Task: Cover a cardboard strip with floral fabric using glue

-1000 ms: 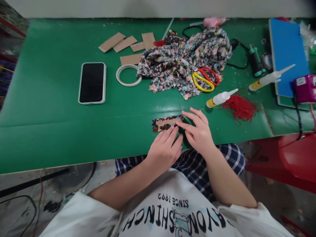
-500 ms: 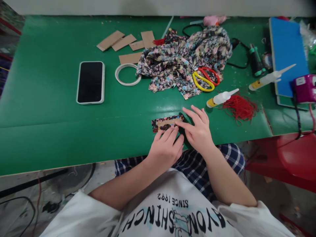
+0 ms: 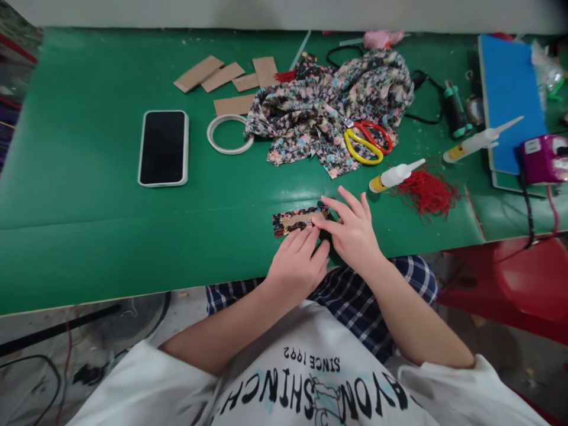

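Observation:
A small flat cardboard piece point(image 3: 290, 221) lies on the table with black floral fabric folded over its edges. On its near edge press the fingertips of my left hand point(image 3: 296, 263); the fingers are stretched out and the thumb is apart from them. My right hand point(image 3: 355, 234) is open at the piece's right end, fingers spread. One of its digits touches the cardboard near my left fingertips, while the others are raised above the table. My fingers hide the lower right part of the piece.
Behind lie crumpled floral fabric point(image 3: 310, 109), scissors point(image 3: 364, 143), a tape roll point(image 3: 210, 137) and several cardboard strips point(image 3: 233, 105). A phone point(image 3: 163, 148) lies left. At right are two glue bottles point(image 3: 394, 176) point(image 3: 477, 145), red cords point(image 3: 428, 192) and a blue board point(image 3: 512, 100).
My right hand has shifted slightly left, its fingers a little more spread and lifted. My left hand stays almost still on the cardboard piece. The view has turned slightly.

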Demonstrator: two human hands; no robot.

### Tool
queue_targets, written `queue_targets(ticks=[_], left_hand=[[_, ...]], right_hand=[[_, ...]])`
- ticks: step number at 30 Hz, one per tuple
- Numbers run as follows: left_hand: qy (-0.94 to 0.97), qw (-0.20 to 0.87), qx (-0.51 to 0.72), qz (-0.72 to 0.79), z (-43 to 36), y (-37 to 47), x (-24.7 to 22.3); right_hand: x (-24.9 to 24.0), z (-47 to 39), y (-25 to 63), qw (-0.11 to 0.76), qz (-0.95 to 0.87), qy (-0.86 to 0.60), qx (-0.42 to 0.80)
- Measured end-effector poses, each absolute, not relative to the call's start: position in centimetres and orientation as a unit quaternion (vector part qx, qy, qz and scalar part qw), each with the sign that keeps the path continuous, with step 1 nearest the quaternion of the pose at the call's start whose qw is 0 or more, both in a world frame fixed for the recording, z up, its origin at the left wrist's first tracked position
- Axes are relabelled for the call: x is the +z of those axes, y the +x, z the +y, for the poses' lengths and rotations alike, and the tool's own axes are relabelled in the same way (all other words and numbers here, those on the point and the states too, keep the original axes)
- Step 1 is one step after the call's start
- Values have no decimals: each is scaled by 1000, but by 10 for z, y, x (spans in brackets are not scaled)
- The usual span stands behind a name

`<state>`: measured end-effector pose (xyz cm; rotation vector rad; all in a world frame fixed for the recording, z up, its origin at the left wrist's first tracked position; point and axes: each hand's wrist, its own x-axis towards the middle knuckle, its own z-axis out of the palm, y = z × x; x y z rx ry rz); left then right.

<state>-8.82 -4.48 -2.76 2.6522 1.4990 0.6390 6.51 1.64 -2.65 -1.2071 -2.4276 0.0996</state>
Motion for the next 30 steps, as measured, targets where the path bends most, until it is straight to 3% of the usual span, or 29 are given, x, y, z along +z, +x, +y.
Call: queue_targets(ticks=[9,30], left_hand=[[861,13,205,465,-44,-90,-27],[857,19,173,484,-44,-88,-19]], right_hand=[[-17,28,73,280,-848,-443,79],[-19,31,73,197,-922,-326,-64]])
